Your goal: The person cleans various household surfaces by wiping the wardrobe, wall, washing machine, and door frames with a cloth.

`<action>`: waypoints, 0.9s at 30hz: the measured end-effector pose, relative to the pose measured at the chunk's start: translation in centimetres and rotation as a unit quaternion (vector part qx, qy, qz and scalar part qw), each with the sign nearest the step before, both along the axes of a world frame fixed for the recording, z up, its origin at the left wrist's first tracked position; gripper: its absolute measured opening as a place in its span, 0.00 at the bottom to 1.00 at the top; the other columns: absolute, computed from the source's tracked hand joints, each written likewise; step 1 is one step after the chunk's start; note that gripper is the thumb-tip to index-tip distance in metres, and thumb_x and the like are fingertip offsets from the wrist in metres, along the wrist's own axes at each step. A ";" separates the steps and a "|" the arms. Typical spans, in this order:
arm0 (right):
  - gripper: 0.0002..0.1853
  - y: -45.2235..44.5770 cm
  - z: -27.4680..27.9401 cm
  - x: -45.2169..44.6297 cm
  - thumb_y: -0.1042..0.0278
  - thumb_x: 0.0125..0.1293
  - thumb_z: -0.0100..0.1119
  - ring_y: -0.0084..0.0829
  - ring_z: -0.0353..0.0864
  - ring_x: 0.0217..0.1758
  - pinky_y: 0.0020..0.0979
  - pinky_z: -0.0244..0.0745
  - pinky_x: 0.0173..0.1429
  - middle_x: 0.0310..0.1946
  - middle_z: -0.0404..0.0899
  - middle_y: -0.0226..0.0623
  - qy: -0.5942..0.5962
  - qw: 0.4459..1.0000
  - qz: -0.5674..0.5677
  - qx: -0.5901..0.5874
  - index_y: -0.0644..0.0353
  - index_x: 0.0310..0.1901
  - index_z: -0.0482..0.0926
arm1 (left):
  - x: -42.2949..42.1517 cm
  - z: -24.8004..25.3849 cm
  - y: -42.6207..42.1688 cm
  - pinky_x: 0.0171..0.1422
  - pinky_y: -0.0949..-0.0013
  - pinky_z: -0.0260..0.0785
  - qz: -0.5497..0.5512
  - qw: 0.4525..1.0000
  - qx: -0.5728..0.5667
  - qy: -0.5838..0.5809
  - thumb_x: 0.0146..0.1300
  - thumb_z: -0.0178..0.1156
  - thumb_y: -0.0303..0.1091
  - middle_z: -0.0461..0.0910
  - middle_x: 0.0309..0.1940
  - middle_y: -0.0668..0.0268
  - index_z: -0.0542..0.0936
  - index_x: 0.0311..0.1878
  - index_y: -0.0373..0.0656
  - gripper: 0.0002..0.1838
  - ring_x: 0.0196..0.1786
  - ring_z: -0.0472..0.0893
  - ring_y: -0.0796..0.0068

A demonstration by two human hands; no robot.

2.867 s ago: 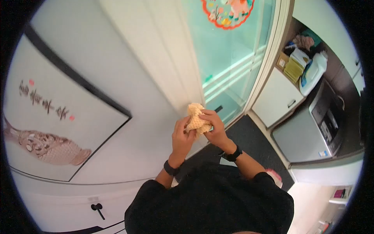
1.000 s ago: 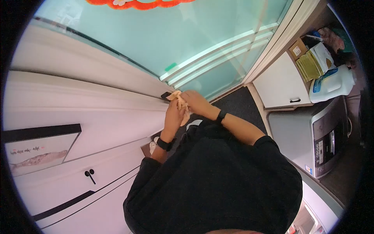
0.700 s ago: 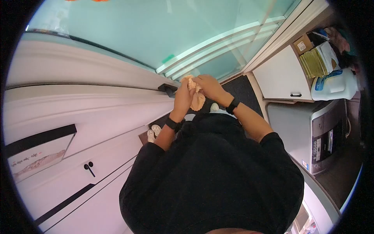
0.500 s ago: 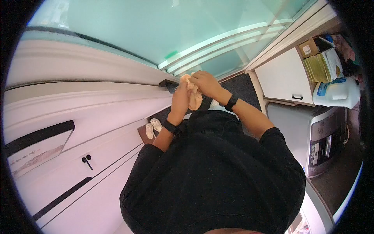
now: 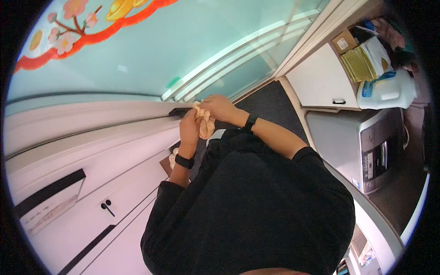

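A crumpled pale-orange cloth (image 5: 207, 128) is bunched between my two hands, near the middle of the head view. My left hand (image 5: 189, 130) grips its left side, with a black band on the wrist. From the right, my right hand (image 5: 220, 109) closes on the upper part of the cloth, a black watch on that wrist. Both hands are close beside a black door handle (image 5: 179, 112) on the white door edge. The lower end of the cloth hangs loose. Some fingertips are hidden by the folds.
Behind the hands is a glass door (image 5: 151, 68) with a red-edged flower decoration (image 5: 73, 41). At the right are a white cabinet (image 5: 321, 80), a white jug (image 5: 389, 91) and a grey washing machine (image 5: 339, 137). Shoes (image 5: 173, 158) sit below left on the floor.
The view has turned, bringing the flower decoration back into sight. Both hands, still gripping the cloth, have shifted left and slightly down in the picture since half a second ago.
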State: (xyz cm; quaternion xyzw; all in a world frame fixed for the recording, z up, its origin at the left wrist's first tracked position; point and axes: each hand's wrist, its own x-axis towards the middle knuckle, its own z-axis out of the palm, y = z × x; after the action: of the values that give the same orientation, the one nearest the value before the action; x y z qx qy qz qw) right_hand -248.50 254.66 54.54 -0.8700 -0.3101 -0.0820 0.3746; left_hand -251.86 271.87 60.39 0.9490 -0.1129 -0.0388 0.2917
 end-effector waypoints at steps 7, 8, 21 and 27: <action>0.09 -7.0 -1.6 -1.4 0.64 0.56 0.59 0.44 0.81 0.32 0.45 0.74 0.34 0.31 0.81 0.40 0.126 0.980 -0.056 -0.143 0.53 0.39 0.81 | 2.1 -4.4 -5.8 0.46 0.53 0.73 -0.088 0.993 -0.076 0.027 0.60 0.55 0.29 0.81 0.39 0.48 0.80 0.43 0.36 0.11 0.42 0.80 0.46; 0.09 -8.2 -2.7 -2.5 0.64 0.56 0.59 0.45 0.81 0.33 0.44 0.74 0.34 0.32 0.81 0.40 0.139 0.980 -0.081 -0.113 0.53 0.38 0.81 | 1.9 -3.4 -7.7 0.48 0.57 0.73 -0.140 0.989 0.013 0.033 0.62 0.53 0.30 0.81 0.39 0.48 0.80 0.45 0.36 0.12 0.43 0.80 0.46; 0.19 -22.6 3.8 -20.7 0.86 0.56 0.50 0.23 0.78 0.48 0.27 0.74 0.52 0.43 0.80 0.32 0.202 0.767 -0.435 0.427 0.65 0.51 0.76 | 0.1 -0.5 -28.5 0.57 0.67 0.71 -0.493 0.784 -0.222 0.306 0.61 0.64 0.31 0.79 0.50 0.56 0.71 0.61 0.37 0.25 0.52 0.80 0.65; 0.21 -25.7 4.0 -25.6 0.84 0.59 0.49 0.28 0.77 0.52 0.27 0.72 0.55 0.49 0.78 0.35 0.085 0.699 -0.590 0.396 0.64 0.56 0.74 | -2.1 0.3 -37.5 0.50 0.68 0.73 -0.584 0.730 -0.162 0.316 0.60 0.65 0.35 0.82 0.42 0.57 0.76 0.53 0.36 0.20 0.44 0.82 0.71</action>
State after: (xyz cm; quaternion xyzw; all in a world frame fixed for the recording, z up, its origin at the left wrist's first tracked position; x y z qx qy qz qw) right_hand -274.06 228.94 58.57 -0.6495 0.3604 -0.3274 0.5841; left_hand -253.94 234.42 60.67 0.5674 -0.5508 -0.4800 0.3799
